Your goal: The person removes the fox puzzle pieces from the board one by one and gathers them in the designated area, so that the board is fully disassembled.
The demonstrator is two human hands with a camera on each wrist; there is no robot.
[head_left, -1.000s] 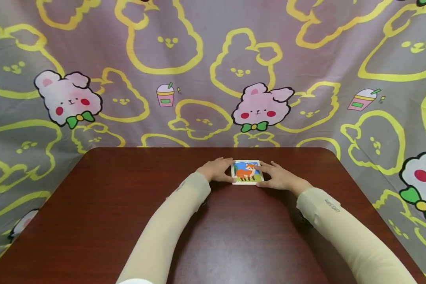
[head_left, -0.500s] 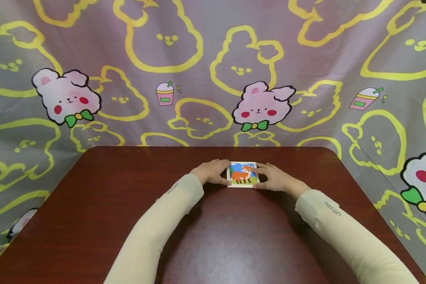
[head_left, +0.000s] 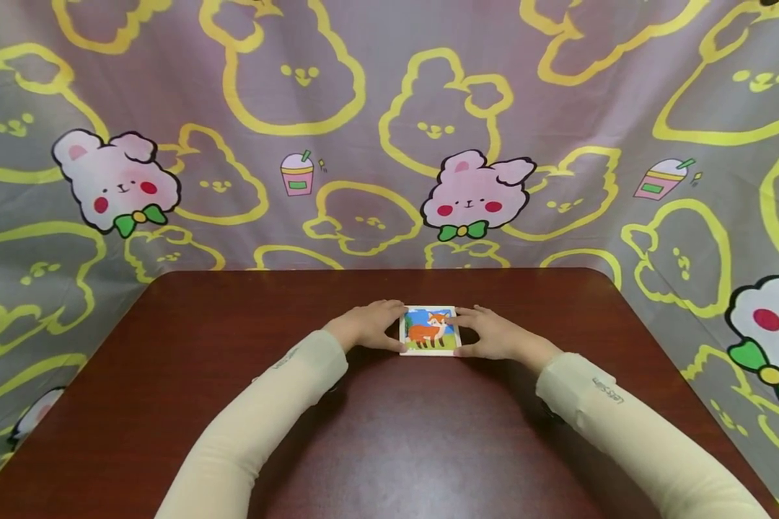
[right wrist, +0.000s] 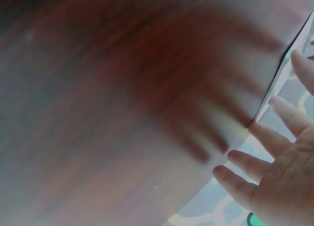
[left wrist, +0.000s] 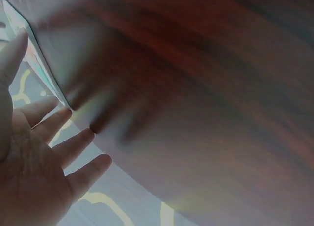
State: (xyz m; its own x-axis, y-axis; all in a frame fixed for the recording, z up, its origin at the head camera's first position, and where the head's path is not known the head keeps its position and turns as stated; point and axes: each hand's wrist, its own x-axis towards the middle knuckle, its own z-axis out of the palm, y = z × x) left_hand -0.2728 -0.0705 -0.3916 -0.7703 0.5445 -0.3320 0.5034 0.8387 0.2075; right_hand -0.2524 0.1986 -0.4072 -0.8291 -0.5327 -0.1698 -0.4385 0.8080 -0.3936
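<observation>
A small square fox picture board [head_left: 430, 333] with a white border lies face up on the brown table between both hands. My left hand [head_left: 366, 324] touches its left side, the thumb at the near corner and the forefinger at the far corner. Opposite it, my right hand [head_left: 493, 334] touches the right side in the same spread way. In the left wrist view the fingers [left wrist: 73, 147] are straight and fanned out, and the board [left wrist: 41, 64] shows as a thin slanted edge. The right wrist view has similarly straight fingers [right wrist: 248, 164] beside the board's edge [right wrist: 284, 73].
The brown wooden table [head_left: 389, 447] has rounded far corners. Behind it and at its sides hangs a grey curtain [head_left: 357, 86] printed with yellow outlined bears and pink rabbits. Cream sleeves [head_left: 266, 411] cover both forearms.
Both hands have moved the fox picture board to the left and a little nearer across the table. Their hold on its two sides looks the same throughout.
</observation>
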